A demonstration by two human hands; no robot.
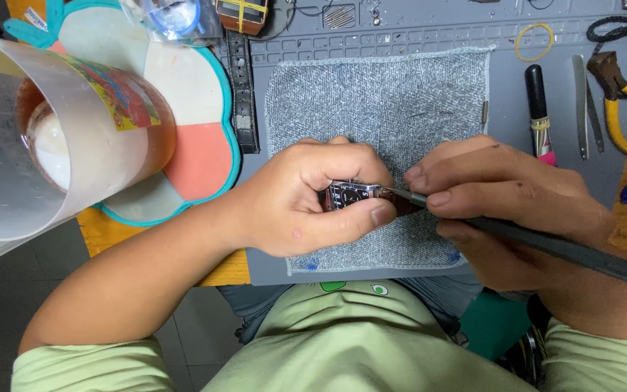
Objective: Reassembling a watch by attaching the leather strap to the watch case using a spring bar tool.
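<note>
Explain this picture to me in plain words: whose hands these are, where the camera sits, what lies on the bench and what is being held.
There is no machine here. One camera on a person's head looks down at their own two bare hands over a workbench. The left hand pinches a small metal watch. The right hand holds a long dark tool, its tip at the watch. Under them lies a grey cloth on a grey mat. To the right lie yellow-handled pliers, tweezers and a rubber band. At left stands a plastic jug.
</note>
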